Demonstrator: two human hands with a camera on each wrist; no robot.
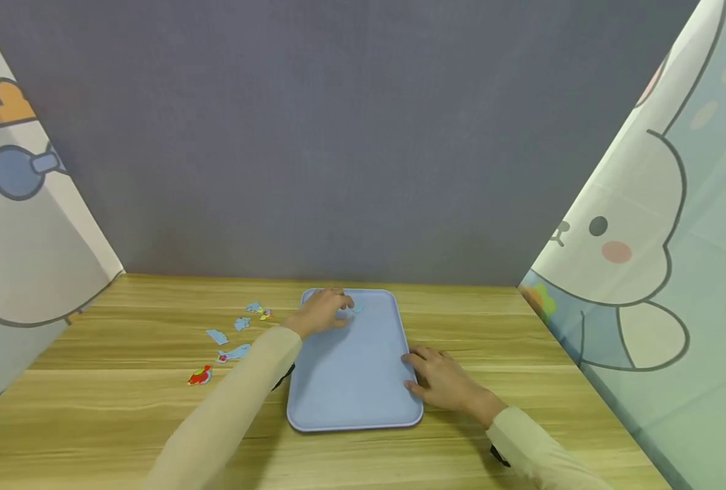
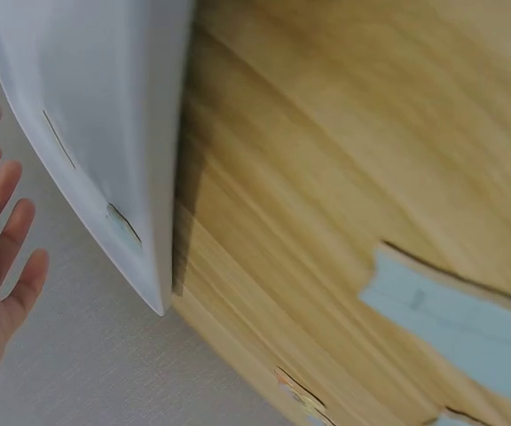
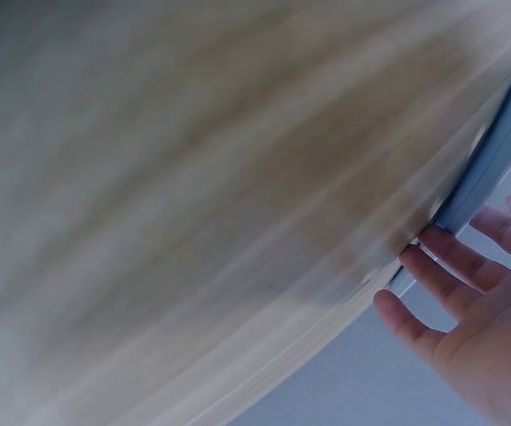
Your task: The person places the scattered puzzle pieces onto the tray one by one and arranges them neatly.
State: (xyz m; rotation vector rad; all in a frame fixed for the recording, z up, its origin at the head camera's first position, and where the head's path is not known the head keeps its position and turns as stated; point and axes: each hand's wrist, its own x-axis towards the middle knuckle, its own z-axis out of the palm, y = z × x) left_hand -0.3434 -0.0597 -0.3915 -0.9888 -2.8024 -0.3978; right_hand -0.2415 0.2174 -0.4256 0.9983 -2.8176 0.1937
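Note:
A pale blue tray (image 1: 350, 381) lies on the wooden table. Over its far left part hovers my left hand (image 1: 324, 312), fingers loosely bent and apart, with nothing held. Just beyond those fingertips, a light blue puzzle piece (image 1: 357, 309) lies in the tray. In the left wrist view, the spread left hand (image 2: 3, 240) is beside the tray, where two thin pieces show, one of them light blue (image 2: 124, 224). My right hand (image 1: 445, 380) rests at the tray's right side, its fingertips (image 3: 433, 235) on the rim and its fingers relaxed.
Left of the tray, several flat puzzle pieces are scattered on the table (image 1: 124, 408): a red one (image 1: 200, 375), a long blue one (image 1: 234, 352) and smaller blue ones farther back. A grey panel (image 1: 338, 150) stands behind, with cartoon-printed curtains (image 1: 626, 197) at both sides.

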